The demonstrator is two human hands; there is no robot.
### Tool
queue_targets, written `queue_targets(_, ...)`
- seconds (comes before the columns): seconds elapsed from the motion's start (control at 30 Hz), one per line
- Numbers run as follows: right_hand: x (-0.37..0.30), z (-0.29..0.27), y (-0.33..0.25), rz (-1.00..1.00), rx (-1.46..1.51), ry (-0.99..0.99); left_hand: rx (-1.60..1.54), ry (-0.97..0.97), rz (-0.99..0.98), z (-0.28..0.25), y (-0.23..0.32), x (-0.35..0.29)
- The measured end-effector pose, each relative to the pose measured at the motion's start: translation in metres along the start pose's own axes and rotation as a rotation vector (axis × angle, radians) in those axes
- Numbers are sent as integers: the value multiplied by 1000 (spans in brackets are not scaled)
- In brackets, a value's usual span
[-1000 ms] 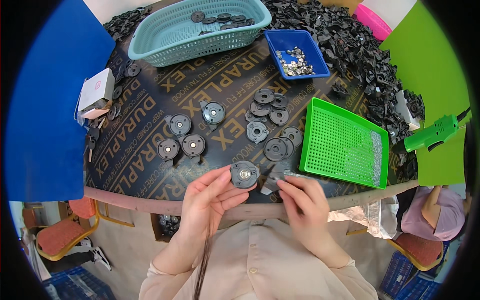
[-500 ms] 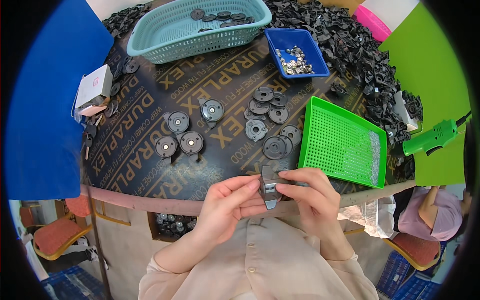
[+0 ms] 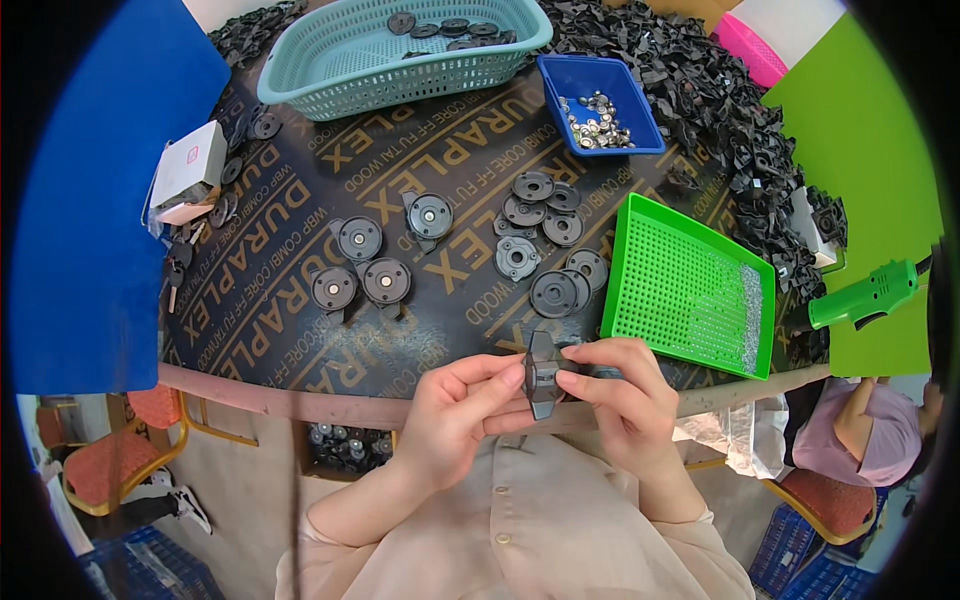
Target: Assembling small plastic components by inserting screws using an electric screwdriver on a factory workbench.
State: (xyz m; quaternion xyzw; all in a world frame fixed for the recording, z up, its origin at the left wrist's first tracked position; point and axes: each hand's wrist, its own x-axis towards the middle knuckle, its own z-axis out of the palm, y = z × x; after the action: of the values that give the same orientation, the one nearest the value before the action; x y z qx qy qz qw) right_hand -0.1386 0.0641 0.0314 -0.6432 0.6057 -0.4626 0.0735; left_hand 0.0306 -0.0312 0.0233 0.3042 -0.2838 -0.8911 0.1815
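In front of my chest, at the table's near edge, both hands pinch a dark grey knob-like plastic part (image 3: 541, 377) with angular wings pointing away and toward me. My left hand (image 3: 448, 412) grips its left side with thumb and fingers. On its right side, the thumb and fingertips of my right hand (image 3: 632, 395) are closed on it. Beyond my hands lie several grey round parts with shiny metal centres (image 3: 430, 216). To their right is a loose cluster of dark round discs with holes (image 3: 524, 211).
A green perforated tray (image 3: 665, 290) with small silvery pieces stands right. Behind it are a blue bin (image 3: 630, 85) of metal bits, a teal basket (image 3: 400, 92) and heaped black parts (image 3: 690, 90). A green power screwdriver (image 3: 865, 296) hangs far right; a white box (image 3: 187, 170) sits left.
The view has shifted slightly, so the table items sit a little farther right. Both hands keep hold of the plastic part, which looks slightly turned.
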Motion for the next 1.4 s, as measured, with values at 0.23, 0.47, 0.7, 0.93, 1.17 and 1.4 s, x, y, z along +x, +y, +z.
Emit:
queue_targets(0.23,6,-4,-5,-110,-36,-180,19,58,-66,-8,10,-7)
queue_targets(0.47,45,-4,13,-141,-580,-286,1577,449,1040,-61,38,-40)
queue_targets(0.7,44,-1,22,-218,-676,-249,1884,509,1016,-78,39,-50)
queue_targets(0.93,40,-6,-11,-56,427,-335,1167,108,775,-11,21,-34)
queue_targets(1.17,150,-44,82,24,-450,-121,595,44,320,-6,9,-14)
queue_targets(1.4,215,-36,177,152,-711,-562,338,23,224,11,9,-7)
